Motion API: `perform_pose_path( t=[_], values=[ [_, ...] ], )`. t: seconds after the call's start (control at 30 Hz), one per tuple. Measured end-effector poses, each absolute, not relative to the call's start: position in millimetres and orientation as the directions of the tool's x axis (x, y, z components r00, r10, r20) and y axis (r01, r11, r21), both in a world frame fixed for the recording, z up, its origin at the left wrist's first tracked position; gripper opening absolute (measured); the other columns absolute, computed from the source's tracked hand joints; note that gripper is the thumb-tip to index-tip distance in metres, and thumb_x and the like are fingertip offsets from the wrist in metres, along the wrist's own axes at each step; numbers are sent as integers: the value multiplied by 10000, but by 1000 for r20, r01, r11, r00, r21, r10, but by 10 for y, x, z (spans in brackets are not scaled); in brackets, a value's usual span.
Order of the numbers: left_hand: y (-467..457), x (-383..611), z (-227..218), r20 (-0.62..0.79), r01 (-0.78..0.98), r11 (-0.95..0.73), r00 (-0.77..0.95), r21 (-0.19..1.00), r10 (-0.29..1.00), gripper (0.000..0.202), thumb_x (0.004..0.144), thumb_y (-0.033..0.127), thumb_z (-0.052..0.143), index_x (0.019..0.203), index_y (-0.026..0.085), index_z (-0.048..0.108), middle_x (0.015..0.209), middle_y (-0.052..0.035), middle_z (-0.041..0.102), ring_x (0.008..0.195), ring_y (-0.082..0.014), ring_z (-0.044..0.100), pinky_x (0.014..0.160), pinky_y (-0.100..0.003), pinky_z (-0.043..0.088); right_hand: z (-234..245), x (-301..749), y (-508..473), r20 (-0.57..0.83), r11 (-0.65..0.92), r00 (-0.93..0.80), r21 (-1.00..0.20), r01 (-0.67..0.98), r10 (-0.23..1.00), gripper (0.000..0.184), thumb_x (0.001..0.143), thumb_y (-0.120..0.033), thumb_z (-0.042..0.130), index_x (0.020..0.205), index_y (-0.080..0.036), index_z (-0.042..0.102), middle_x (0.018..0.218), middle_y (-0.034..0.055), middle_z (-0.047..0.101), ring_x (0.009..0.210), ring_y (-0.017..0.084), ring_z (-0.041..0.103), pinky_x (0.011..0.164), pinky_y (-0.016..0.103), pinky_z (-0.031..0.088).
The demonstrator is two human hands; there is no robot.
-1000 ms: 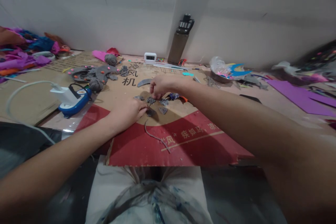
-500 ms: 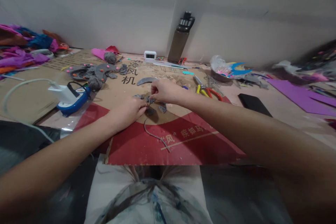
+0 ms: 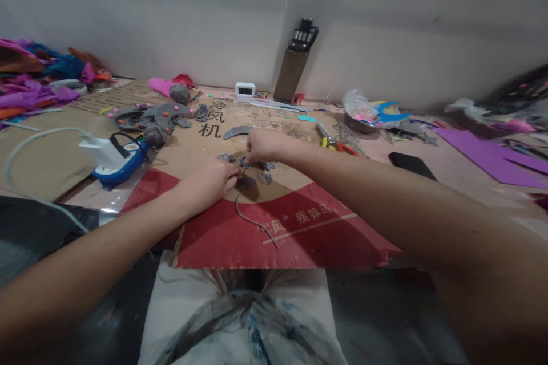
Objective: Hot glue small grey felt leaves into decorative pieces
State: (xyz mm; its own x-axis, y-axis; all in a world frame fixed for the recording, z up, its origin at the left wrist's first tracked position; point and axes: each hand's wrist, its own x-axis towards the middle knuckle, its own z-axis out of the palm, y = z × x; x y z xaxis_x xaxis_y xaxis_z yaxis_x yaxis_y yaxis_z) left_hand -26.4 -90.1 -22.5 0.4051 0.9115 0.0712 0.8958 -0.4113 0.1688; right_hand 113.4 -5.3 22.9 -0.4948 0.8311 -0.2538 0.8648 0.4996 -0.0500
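Note:
My left hand [image 3: 209, 179] is closed in a pinch just above the cardboard, its fingertips beside several small grey felt-like scraps [image 3: 266, 178]. A thin strand of grey yarn [image 3: 252, 220] trails from under those fingertips across the red printed part of the cardboard [image 3: 205, 239]. My right hand [image 3: 263, 145] pinches downward close to the left fingertips; what lies between its fingers is too small to make out. Behind the right hand lies a grey crescent-shaped piece [image 3: 235, 132], partly covered by that hand.
Left are pinned grey crescents [image 3: 165, 118], a grey yarn ball [image 3: 156, 136] and a blue power strip [image 3: 122, 168] with a cable. Scissors [image 3: 325, 134], a bowl [image 3: 359, 122], a black phone [image 3: 411, 165] and purple sheets [image 3: 488, 154] lie right. A bottle [image 3: 293, 65] and white clock [image 3: 245, 90] stand behind.
My right hand and forearm have shifted slightly, now covering more of the scissor handles. One grey scrap shows more clearly beside the hands. The yarn strand lies as before.

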Motion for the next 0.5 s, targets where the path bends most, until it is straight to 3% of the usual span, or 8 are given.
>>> perform_pose_path(
  t=[0.17, 0.3, 0.4, 0.5],
  values=[
    [-909, -247, -209, 40, 911, -377, 375, 167, 926, 312, 871, 247, 436, 945, 183, 732, 926, -82, 737, 827, -203, 665, 764, -295, 473, 266, 1019, -36, -306, 489, -460, 22, 872, 834, 143, 704, -262, 732, 814, -173, 713, 759, 71, 663, 825, 226, 610, 802, 398, 426],
    [-909, -252, -221, 62, 911, -369, 364, 186, 929, 310, 873, 283, 446, 911, 182, 737, 863, -89, 732, 808, -201, 663, 751, -284, 473, 273, 985, -22, -299, 501, -481, -8, 865, 824, 266, 638, -158, 752, 902, -181, 727, 753, 69, 673, 823, 220, 613, 723, 325, 452],
    [-904, -261, -229, 66, 910, -362, 356, 202, 932, 300, 874, 296, 459, 893, 181, 735, 846, -94, 730, 793, -201, 662, 741, -281, 470, 307, 1004, -16, -310, 555, -516, 48, 830, 798, 301, 627, -144, 747, 927, -162, 729, 779, 76, 682, 817, 221, 612, 689, 310, 449],
    [-908, -255, -206, 48, 910, -362, 360, 201, 932, 300, 873, 287, 450, 890, 183, 731, 861, -89, 731, 790, -204, 663, 726, -285, 465, 362, 1054, -17, -333, 601, -548, 76, 795, 767, 225, 666, -173, 728, 891, -160, 734, 814, 75, 690, 811, 212, 611, 662, 298, 436]
  ],
)
